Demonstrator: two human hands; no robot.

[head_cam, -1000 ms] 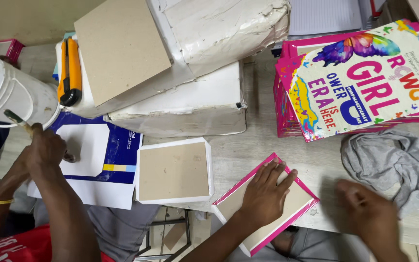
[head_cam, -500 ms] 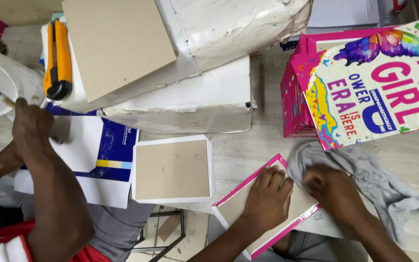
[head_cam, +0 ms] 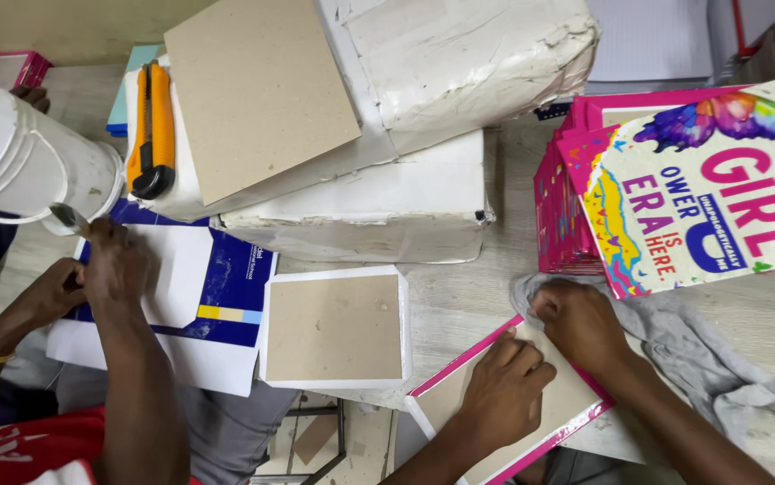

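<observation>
A grey board wrapped in a pink-edged cover (head_cam: pixel 567 409) lies tilted at the table's near edge. My left hand (head_cam: pixel 504 391) rests flat on its middle, fingers spread, pressing it down. My right hand (head_cam: pixel 581 323) sits at the board's far corner, closed on one end of a grey cloth (head_cam: pixel 702 359) that trails off to the right. A second grey board on white paper (head_cam: pixel 334 328) lies just left of my hands.
A stack of pink covers (head_cam: pixel 576 207) with a colourful printed cover (head_cam: pixel 720 189) on top stands at the right. White wrapped bundles (head_cam: pixel 459 72), brown cardboard (head_cam: pixel 257 90) and an orange utility knife (head_cam: pixel 154 126) lie behind. At the left a co-worker's hand (head_cam: pixel 114 265) brushes a blue-and-white sheet (head_cam: pixel 226 287) beside a white bucket (head_cam: pixel 19 153).
My right hand moved left from the table's near right, took the grey cloth and brought it onto the board's far corner. My left hand stayed on the board.
</observation>
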